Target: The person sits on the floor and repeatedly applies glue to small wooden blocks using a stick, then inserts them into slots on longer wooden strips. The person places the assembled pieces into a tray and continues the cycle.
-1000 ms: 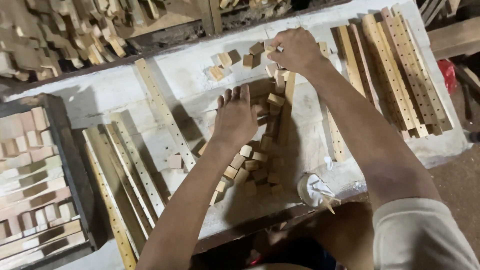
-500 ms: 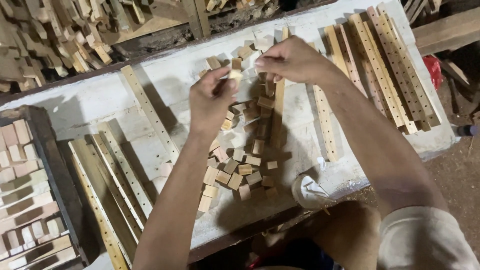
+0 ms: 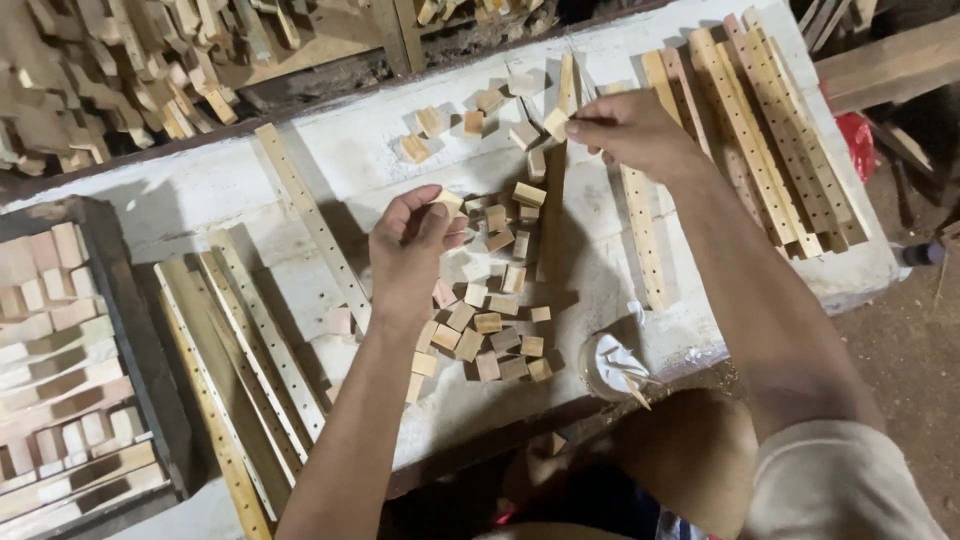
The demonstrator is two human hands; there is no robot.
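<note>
My left hand (image 3: 410, 245) is curled shut around a small wooden block (image 3: 448, 200) at its fingertips, above a pile of small wooden blocks (image 3: 490, 325) on the white workbench (image 3: 200, 200). My right hand (image 3: 625, 128) pinches another small wooden block (image 3: 556, 122) against the top of an upright-lying perforated wooden strip (image 3: 553, 200) that runs down through the pile. A few loose blocks (image 3: 432, 122) lie at the back of the bench.
Perforated wooden strips lie in a bundle at the right (image 3: 760, 120) and at the left front (image 3: 250, 350). A single strip (image 3: 310, 220) lies diagonally. A dark tray of wood pieces (image 3: 60, 370) stands at the left. A small glue cup with sticks (image 3: 615, 365) sits at the front edge.
Both hands have drawn back from the pile. My left hand has lifted a block; my right hand has moved right with a block to the strip's top end.
</note>
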